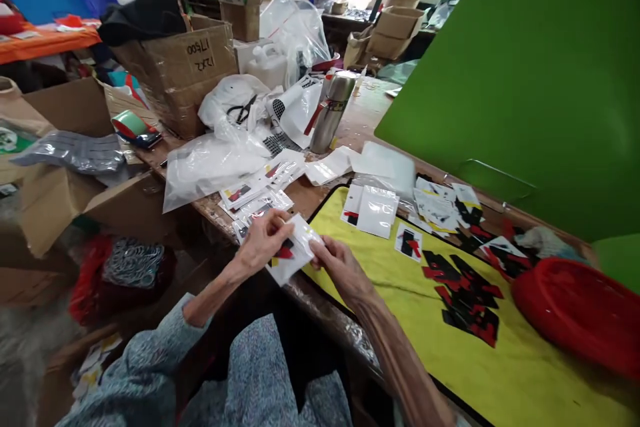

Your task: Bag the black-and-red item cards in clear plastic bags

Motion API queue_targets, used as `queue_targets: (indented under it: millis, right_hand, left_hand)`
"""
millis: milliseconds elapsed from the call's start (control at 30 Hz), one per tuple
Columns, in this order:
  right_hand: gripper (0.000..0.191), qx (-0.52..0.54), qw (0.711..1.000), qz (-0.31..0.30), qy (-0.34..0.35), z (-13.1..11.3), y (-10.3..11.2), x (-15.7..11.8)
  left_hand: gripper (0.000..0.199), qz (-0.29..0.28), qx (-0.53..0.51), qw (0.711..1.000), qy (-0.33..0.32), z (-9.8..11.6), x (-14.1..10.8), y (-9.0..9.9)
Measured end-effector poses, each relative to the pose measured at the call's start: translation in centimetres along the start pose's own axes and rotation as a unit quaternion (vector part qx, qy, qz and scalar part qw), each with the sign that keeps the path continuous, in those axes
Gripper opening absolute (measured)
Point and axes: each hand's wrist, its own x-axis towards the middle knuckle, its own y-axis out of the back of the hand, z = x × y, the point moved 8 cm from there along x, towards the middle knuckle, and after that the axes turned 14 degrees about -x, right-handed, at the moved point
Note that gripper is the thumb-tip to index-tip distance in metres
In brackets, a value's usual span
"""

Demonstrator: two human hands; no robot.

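– Above the brown wooden table's (363, 112) near edge: flat white packet, glossy, dark-and-red piece showing in it (296, 259). Handling?

– Judged light, thin, bendy, slick-faced. Creasing likelier than breaking. Take it by edges or corners.

– Hands?

– Left hand (263, 241) nearly closed, thumb and fingers pinching the packet's left side. Right hand (340, 267) partly closed, thumb on the right edge; can't see all its fingertips.

– Room?

– Leftward it's tight: pile of similar white packets (263, 200) just beyond the left hand, along the near edge. Rightward, bare surface of the dark-bordered yellow mat (395, 300), up to the flat red-and-black pieces (465, 297). Round red plastic bowl (575, 313) limits the mat's right side. Keep clear of the near edge; lap below.
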Motion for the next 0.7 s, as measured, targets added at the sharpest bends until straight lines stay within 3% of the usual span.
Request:
queue_targets:
  millis: [67, 100, 167, 233, 333, 433, 500, 533, 700]
  right_hand:
    - [0.046, -0.005, 1.0, 0.003, 0.009, -0.7, -1.2, 3.0]
    - [0.045, -0.035, 0.999, 0.015, 0.004, -1.0, -1.6, 4.4]
    - [0.037, -0.078, 0.996, 0.043, -0.011, -1.2, -2.1, 6.5]
    - [0.028, -0.13, 0.987, 0.093, -0.021, -1.1, -1.2, 7.7]
    - [0.025, -0.239, 0.948, 0.211, -0.022, -0.9, 3.1, 6.8]
    - [0.039, -0.419, 0.835, 0.346, -0.086, -0.2, 9.5, 3.8]
    - [0.05, -0.503, 0.76, 0.382, -0.151, 0.9, 13.1, 2.2]
    - [0.054, -0.52, 0.744, 0.381, -0.178, 1.7, 14.3, 1.8]
    - [0.06, -0.484, 0.765, 0.357, -0.23, 5.2, 16.2, 2.0]
  left_hand:
    - [0.028, 0.077, 0.146, 0.978, -0.13, 2.6, 0.3, 2.2]
    - [0.023, 0.085, 0.215, 0.957, -0.178, 3.3, 0.2, 2.5]
    - [0.02, 0.03, 0.33, 0.92, -0.209, 2.9, 0.3, 1.9]
    - [0.025, -0.005, 0.426, 0.881, -0.203, 1.2, 0.7, 1.6]
    - [0.032, 0.004, 0.51, 0.84, -0.186, -1.2, 1.6, 2.2]
    - [0.035, 0.019, 0.538, 0.822, -0.184, -2.4, 2.2, 2.8]
    - [0.036, 0.025, 0.548, 0.814, -0.189, -2.5, 2.2, 2.9]
    - [0.036, 0.029, 0.553, 0.81, -0.191, -2.5, 2.1, 2.9]
    - [0.037, 0.05, 0.562, 0.802, -0.196, -2.3, 1.6, 2.9]
